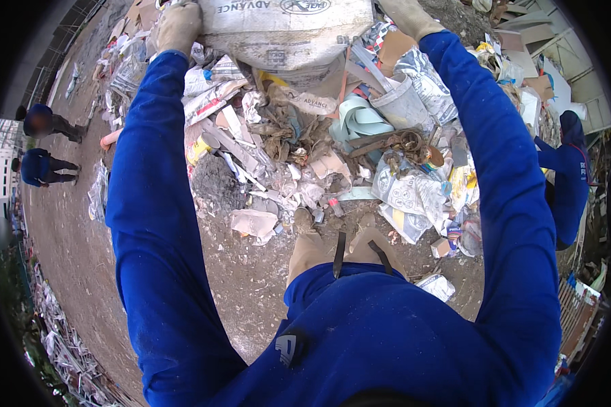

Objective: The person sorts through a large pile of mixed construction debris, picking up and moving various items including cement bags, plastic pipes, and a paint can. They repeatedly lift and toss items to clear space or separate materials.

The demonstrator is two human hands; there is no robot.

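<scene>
Gripping a big pale sack (285, 30) w/ both arms stretched out ahead, the person holds it up at the top of view, over a heap of rubbish (305, 156). Left hand (178, 27), in a tan work glove, is clamped round the sack's left edge; right hand (407, 15), gloved the same, has the right edge, fingers closed on it, tho the top of that hand runs out of frame. Blue sleeves run down both sides of the pic to the torso at the bottom. Below the sack: torn paper bags, scraps of card, a white bucket (402, 102) lying tilted just right of centre, a pale green strip (360, 119) beside it, rusty metal bits (404, 141) nr the bucket. Tan boots (346, 247) stand on bare dirt at the heap's near edge. Far left, two ppl in blue (44, 146) on the dirt ground, well apart from the heap; another person in blue (569, 176) at the right edge, beside the pile.
</scene>
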